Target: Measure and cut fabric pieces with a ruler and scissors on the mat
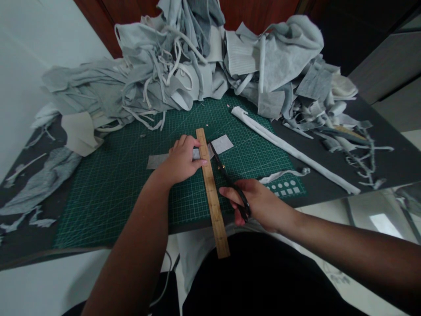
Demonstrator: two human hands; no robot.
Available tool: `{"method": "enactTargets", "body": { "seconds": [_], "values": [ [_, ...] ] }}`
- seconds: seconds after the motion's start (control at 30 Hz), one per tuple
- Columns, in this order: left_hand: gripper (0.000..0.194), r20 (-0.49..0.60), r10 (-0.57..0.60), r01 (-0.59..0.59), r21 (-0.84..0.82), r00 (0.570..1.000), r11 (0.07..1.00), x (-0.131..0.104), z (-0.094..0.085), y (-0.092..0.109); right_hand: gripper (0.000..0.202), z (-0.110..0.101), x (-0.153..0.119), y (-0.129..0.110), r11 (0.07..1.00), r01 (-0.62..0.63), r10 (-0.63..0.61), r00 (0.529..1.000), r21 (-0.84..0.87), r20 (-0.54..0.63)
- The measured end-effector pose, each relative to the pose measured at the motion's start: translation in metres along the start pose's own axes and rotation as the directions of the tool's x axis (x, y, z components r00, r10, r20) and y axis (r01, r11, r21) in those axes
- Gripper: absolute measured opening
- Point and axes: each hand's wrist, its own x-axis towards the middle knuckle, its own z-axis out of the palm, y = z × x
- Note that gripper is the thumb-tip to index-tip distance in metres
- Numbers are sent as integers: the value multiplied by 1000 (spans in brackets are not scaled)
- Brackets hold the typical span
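Observation:
A wooden ruler (213, 197) lies across a grey fabric strip (222, 144) on the green cutting mat (125, 193), its near end jutting past the table edge. My left hand (182, 160) grips the ruler near its far end, thumb and fingertips on the wood, and covers part of the strip. In my right hand (251, 202) are black scissors (232, 182), fingers wrapped round the handles. The scissor blades point away from me and reach the strip just right of the ruler. How far the blades are parted is too small to tell.
A large heap of grey fabric pieces (184, 66) spans the back of the table. A long white rolled strip (296, 151) lies slanting at the right, near a thin twisted strip (284, 175). Scraps (348, 140) lie at the right edge, grey cloth (42, 175) at the left.

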Motion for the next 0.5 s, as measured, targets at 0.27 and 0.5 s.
{"method": "enactTargets", "body": {
  "seconds": [0.27,0.5],
  "values": [
    [45,1,2,-2,21,1000,1000,1,0,-1,38,-4,7,-13,999,33,-33,999,19,-10],
    [44,17,-22,22,34,1000,999,0,-3,6,34,2,20,-11,997,74,-73,997,18,-33]
  ]
}}
